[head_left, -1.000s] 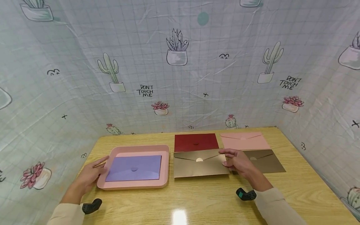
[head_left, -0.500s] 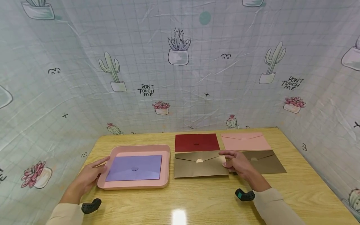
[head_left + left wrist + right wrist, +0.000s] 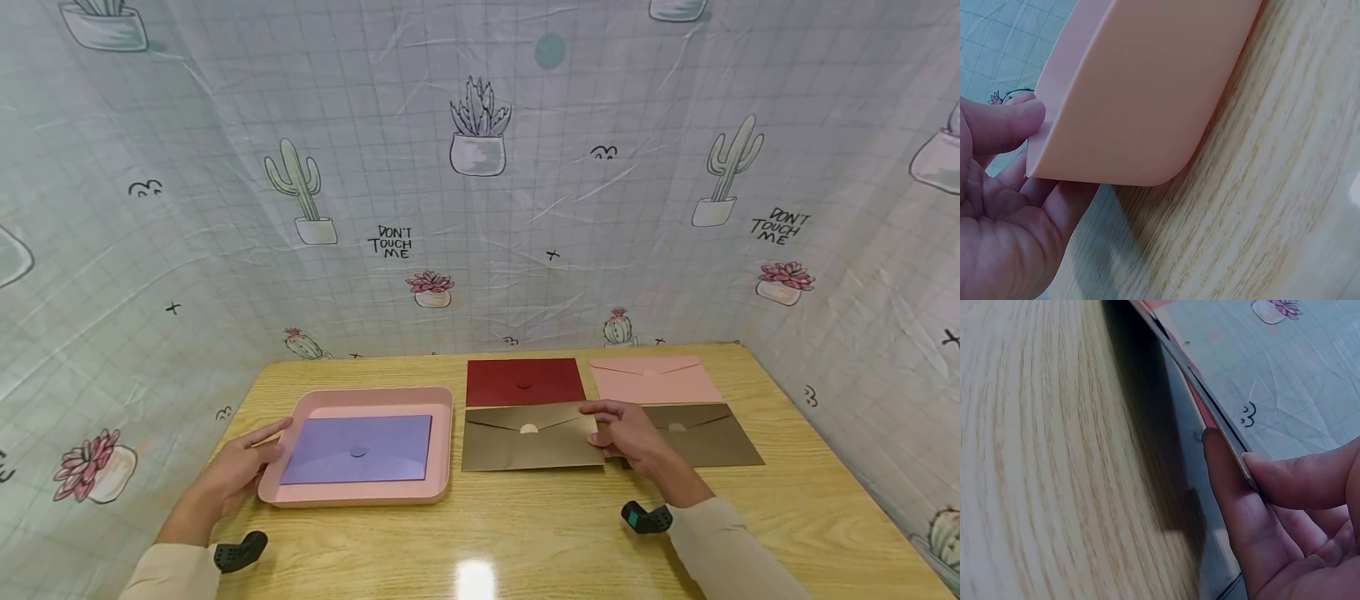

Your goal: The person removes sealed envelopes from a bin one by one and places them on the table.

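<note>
My left hand [image 3: 236, 467] grips the left side of a pink tray [image 3: 352, 503], thumb [image 3: 1013, 125] over the rim and fingers against the outside. A lilac envelope [image 3: 358, 450] lies flat inside the tray. With thumb and fingers, my right hand [image 3: 632, 433] pinches the right edge of a gold envelope [image 3: 517, 454] whose flap has a round pale seal. The right wrist view shows that envelope edge-on [image 3: 1210, 403], raised at an angle over the table with a dark shadow below. A second, browner gold envelope [image 3: 701, 442] lies partly behind my right hand.
Behind the held envelope lies a dark red envelope [image 3: 521, 383], and a light pink envelope [image 3: 656, 382] lies to its right. The wood-grain table [image 3: 555, 533] ends at a cactus-printed sheet [image 3: 510, 292] hung behind and at both sides.
The gold envelope and my right hand have shifted slightly left. My left hand keeps its place on the tray, and the camera view has moved a little.
</note>
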`<control>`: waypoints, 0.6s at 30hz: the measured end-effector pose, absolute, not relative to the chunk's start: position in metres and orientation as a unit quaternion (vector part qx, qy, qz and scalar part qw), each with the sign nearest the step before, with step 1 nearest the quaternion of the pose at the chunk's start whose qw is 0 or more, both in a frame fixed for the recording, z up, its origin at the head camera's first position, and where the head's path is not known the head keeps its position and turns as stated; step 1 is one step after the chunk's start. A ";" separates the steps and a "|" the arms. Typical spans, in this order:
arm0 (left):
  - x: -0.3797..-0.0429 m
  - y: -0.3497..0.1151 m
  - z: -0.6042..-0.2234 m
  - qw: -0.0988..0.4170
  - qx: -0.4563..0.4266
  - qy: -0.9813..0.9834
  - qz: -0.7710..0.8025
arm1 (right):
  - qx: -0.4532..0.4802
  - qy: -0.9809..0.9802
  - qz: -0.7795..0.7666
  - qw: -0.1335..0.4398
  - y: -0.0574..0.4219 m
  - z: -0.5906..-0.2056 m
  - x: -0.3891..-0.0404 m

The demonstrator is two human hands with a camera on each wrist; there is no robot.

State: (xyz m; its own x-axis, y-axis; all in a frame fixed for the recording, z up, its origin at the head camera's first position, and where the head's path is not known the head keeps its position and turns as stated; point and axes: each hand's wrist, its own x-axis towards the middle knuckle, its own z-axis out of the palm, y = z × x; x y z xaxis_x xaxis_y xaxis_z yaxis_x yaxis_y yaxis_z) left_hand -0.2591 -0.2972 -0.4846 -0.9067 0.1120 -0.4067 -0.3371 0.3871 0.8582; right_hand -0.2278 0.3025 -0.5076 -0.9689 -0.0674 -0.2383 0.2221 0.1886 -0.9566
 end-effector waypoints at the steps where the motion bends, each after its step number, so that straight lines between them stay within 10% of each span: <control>1: -0.259 -0.297 -0.485 0.205 -0.067 0.807 0.550 | 0.053 0.762 -0.636 0.113 0.302 -0.508 -0.228; 18: -0.259 -0.299 -0.488 0.205 -0.064 0.807 0.549 | 0.081 0.781 -0.613 0.089 0.294 -0.511 -0.229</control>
